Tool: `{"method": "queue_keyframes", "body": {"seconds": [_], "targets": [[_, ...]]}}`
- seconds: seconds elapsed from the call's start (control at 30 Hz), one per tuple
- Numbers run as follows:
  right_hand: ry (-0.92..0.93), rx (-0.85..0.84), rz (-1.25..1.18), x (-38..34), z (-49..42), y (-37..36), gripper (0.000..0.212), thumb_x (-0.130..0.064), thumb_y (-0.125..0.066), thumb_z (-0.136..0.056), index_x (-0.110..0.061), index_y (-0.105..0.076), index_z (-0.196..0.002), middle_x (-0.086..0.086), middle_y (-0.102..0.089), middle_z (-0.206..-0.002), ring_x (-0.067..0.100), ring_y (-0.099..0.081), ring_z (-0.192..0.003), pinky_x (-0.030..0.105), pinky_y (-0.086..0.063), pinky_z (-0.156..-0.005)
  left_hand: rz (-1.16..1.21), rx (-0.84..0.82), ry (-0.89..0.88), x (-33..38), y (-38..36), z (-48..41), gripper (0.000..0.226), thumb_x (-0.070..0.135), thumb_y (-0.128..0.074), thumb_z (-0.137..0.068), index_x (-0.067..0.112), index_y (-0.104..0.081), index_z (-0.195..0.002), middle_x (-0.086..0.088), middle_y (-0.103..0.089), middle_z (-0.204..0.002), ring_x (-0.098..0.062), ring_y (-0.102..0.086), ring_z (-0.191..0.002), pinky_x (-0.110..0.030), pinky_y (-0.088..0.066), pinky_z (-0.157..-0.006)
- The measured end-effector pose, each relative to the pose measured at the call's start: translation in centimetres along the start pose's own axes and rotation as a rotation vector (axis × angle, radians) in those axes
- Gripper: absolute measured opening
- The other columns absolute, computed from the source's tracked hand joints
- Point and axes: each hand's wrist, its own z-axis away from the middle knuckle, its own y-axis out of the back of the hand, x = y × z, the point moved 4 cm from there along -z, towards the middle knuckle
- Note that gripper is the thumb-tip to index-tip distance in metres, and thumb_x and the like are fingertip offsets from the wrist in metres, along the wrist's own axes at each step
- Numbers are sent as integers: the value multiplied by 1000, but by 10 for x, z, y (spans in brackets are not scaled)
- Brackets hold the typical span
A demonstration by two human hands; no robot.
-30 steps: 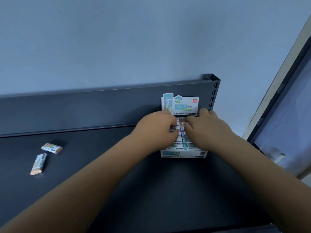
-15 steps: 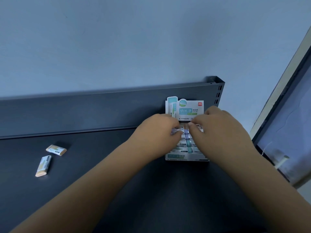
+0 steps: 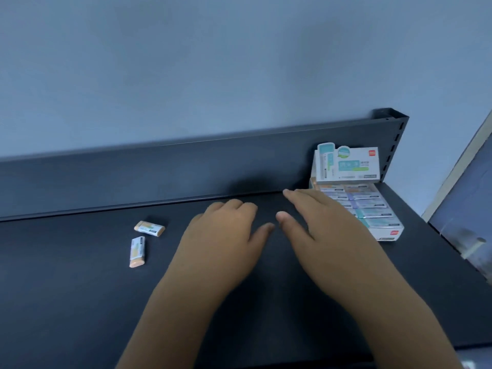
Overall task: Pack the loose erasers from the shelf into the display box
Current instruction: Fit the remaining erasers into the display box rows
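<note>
Nothing's gripped: left hand (image 3: 226, 235) loosely curled, right hand (image 3: 319, 230) held flat by the display box (image 3: 378, 211); two loose erasers (image 3: 149, 228) are seen further left.

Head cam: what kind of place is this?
Likely a shop or stockroom display shelf, not certain. Cues: a dark metal shelf with a slotted upright at its back corner, a printed retail display box of wrapped erasers, and two loose erasers beside it.
</note>
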Motion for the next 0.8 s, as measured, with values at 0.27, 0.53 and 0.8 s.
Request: {"method": "queue_keyframes", "body": {"seconds": [0.27,0.53,0.8], "targets": [[-67,-40,-26,-27,11,-18,56,-53,-41,-100,-32,-38,-153,-18,-40,-153,4,-36,-139,22,-30,-109,101,10,72,-55,15,22,54,65,-37,-97,35,-49,-141,19,-48,-144,-9,-39,-136,-35,-37,-104],[-13,-140,-28,-57,-6,-42,54,-54,-42,-99,-35,-41,-150,-22,-42,-148,2,-39,-137,25,-35,-110,199,55,108,-103,10,35,59,65,-43,-92,32,-54,-140,18,-54,-140,-10,-45,-133,-35,-42,-109],[-5,-201,-14,-125,-22,-84,50,-52,-47,-99,-33,-47,-146,-16,-49,-143,9,-46,-132,33,-42,-108,253,42,103,-176,24,49,42,55,-51,-94,33,-60,-129,19,-58,-130,-10,-51,-125,-37,-45,-102]]}}
